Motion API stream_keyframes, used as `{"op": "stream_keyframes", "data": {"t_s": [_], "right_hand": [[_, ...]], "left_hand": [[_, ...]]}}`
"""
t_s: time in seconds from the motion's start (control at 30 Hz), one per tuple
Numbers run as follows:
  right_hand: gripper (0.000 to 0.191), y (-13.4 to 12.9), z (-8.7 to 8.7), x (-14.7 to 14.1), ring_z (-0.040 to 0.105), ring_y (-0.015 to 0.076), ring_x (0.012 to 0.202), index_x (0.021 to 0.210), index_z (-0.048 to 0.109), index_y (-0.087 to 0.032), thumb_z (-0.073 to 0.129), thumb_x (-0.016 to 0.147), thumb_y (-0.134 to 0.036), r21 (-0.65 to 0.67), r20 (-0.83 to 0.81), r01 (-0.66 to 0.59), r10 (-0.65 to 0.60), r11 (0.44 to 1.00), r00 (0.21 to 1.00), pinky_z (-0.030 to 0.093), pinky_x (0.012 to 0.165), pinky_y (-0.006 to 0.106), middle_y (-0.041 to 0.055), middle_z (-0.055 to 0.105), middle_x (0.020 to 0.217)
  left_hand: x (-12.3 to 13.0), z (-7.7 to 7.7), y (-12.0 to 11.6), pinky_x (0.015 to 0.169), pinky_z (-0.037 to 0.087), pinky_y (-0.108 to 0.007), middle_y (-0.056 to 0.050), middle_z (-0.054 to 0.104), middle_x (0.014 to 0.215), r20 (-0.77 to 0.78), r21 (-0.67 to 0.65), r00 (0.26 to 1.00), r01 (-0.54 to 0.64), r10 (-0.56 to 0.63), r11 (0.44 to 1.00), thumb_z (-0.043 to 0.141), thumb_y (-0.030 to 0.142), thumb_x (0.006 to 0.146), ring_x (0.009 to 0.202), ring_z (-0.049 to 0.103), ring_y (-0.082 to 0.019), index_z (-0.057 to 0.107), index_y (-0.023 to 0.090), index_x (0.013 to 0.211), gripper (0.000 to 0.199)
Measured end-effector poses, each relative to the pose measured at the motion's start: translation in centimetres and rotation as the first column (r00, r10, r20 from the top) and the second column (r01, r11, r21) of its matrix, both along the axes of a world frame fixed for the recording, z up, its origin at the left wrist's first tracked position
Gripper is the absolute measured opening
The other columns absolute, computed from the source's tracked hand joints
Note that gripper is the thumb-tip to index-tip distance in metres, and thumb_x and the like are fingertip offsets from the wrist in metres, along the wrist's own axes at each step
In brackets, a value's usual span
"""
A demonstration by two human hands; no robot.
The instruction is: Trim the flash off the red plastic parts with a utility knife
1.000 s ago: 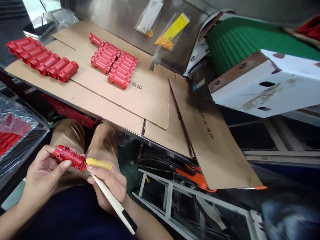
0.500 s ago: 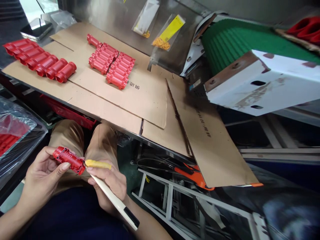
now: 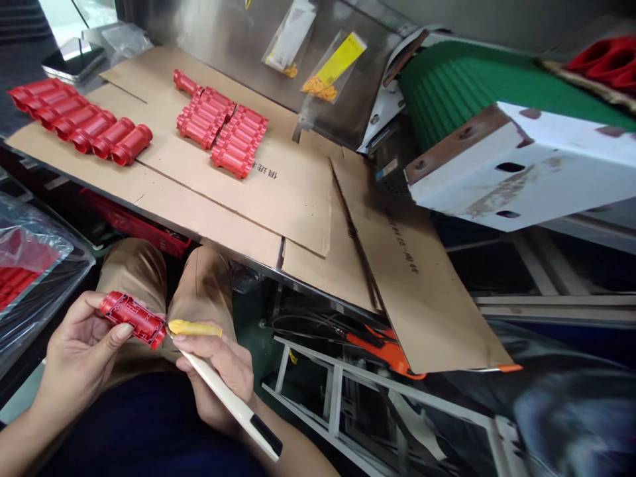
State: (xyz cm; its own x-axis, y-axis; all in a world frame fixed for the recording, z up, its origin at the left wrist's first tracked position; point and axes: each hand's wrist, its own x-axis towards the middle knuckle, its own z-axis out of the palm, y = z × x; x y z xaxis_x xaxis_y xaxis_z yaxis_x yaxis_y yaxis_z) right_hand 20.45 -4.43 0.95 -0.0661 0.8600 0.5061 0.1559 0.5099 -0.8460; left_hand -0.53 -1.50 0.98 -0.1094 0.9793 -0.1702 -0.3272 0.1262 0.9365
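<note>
Above my lap, my left hand (image 3: 82, 344) grips a red ribbed plastic tube (image 3: 134, 319) between thumb and fingers, its cut-out side facing up. My right hand (image 3: 218, 371) is closed on a white-handled tool (image 3: 226, 397) with a black end; its thin tip is at the tube's right end. A yellow cover (image 3: 193, 328) is on one finger of that hand. On the cardboard, red tubes (image 3: 132, 144) lie in a row at the left, and more red tubes (image 3: 241, 142) are grouped near the middle.
Cardboard sheets (image 3: 298, 218) cover the bench. A phone (image 3: 73, 61) lies at the back left, with two small bags (image 3: 334, 66) at the back. A green conveyor belt (image 3: 472, 93) stands at the right. A plastic-lined bin (image 3: 30, 265) is at the left.
The red tube and my left hand have shifted slightly left. The tool's black end has moved a little to the right and down.
</note>
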Motion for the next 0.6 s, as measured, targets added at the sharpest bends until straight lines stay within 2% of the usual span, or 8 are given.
{"op": "stream_keyframes", "data": {"t_s": [0.13,0.2,0.27,0.33,0.4,0.5,0.53,0.6], "right_hand": [[0.018,0.8,0.0,0.9,0.084,0.0263,0.112,0.129,0.071,-0.020,0.067,0.111,-0.018,-0.030,0.095,-0.069,0.071,0.997,0.993,0.073,0.097,0.041,0.0125,0.085,0.119],[0.025,1.4,-0.3,1.4,0.082,0.0270,0.111,0.134,0.069,-0.018,0.068,0.109,-0.013,0.074,0.221,-0.127,0.108,0.989,0.969,0.073,0.093,0.042,0.0154,0.084,0.121],[0.036,1.7,-0.5,1.9,0.080,0.0281,0.110,0.141,0.066,-0.014,0.070,0.106,-0.006,0.184,0.401,-0.193,0.106,0.964,0.910,0.074,0.088,0.041,0.0200,0.082,0.126],[0.039,1.9,-0.7,2.1,0.078,0.0275,0.108,0.143,0.066,-0.013,0.071,0.105,-0.006,0.213,0.489,-0.223,0.094,0.951,0.867,0.073,0.086,0.040,0.0220,0.079,0.131],[0.032,1.9,-0.6,2.1,0.079,0.0254,0.108,0.140,0.067,-0.015,0.069,0.108,-0.009,0.172,0.404,-0.205,0.121,0.964,0.907,0.073,0.091,0.041,0.0180,0.081,0.127],[0.014,1.9,-0.3,1.7,0.082,0.0216,0.104,0.127,0.070,-0.020,0.066,0.114,-0.022,-0.074,0.087,-0.158,0.164,0.985,0.983,0.072,0.095,0.040,0.0114,0.084,0.119],[0.012,2.0,-0.3,1.5,0.083,0.0206,0.100,0.122,0.071,-0.021,0.066,0.115,-0.029,-0.182,-0.029,-0.173,0.171,0.968,0.985,0.072,0.091,0.038,0.0105,0.084,0.117],[0.023,2.2,-0.5,1.0,0.083,0.0186,0.087,0.114,0.070,-0.021,0.070,0.113,-0.044,-0.350,-0.245,-0.235,0.153,0.907,0.957,0.073,0.081,0.035,0.0097,0.085,0.110]], "left_hand": [[-0.1,-0.6,-0.1,0.078,0.070,-0.020,0.004,0.083,0.089,-0.092,-0.005,0.995,-0.023,0.023,1.000,0.103,0.030,0.080,0.074,0.079,-0.013,0.080,0.029,0.097,0.028],[0.0,-0.6,0.0,0.078,0.068,-0.016,0.005,0.084,0.090,-0.093,-0.011,0.995,-0.035,0.034,0.999,0.103,0.030,0.080,0.074,0.078,-0.011,0.080,0.029,0.100,0.031],[0.2,-0.4,0.2,0.079,0.067,-0.013,0.005,0.084,0.091,-0.054,-0.024,0.998,-0.043,0.041,0.999,0.103,0.033,0.080,0.077,0.079,-0.010,0.080,0.028,0.101,0.031],[0.4,-0.1,0.4,0.078,0.066,-0.012,0.005,0.085,0.090,-0.023,-0.043,0.999,-0.041,0.040,0.998,0.103,0.036,0.081,0.079,0.080,-0.010,0.080,0.028,0.101,0.031],[0.5,0.0,0.4,0.077,0.067,-0.015,0.004,0.085,0.089,-0.029,-0.054,0.999,-0.024,0.022,0.998,0.102,0.036,0.082,0.078,0.080,-0.011,0.081,0.027,0.104,0.031],[0.6,0.2,0.3,0.080,0.069,-0.019,0.004,0.087,0.095,-0.112,0.011,0.994,0.000,0.001,1.000,0.100,0.032,0.084,0.081,0.082,-0.014,0.081,0.029,0.108,0.030],[0.6,0.3,0.2,0.082,0.069,-0.019,0.003,0.087,0.096,-0.153,0.046,0.988,0.013,-0.006,0.999,0.099,0.031,0.085,0.083,0.083,-0.014,0.082,0.029,0.108,0.028],[0.7,0.4,0.0,0.082,0.068,-0.018,0.003,0.088,0.097,-0.237,0.116,0.972,0.028,0.000,0.993,0.097,0.028,0.086,0.083,0.084,-0.015,0.083,0.030,0.108,0.027]]}}
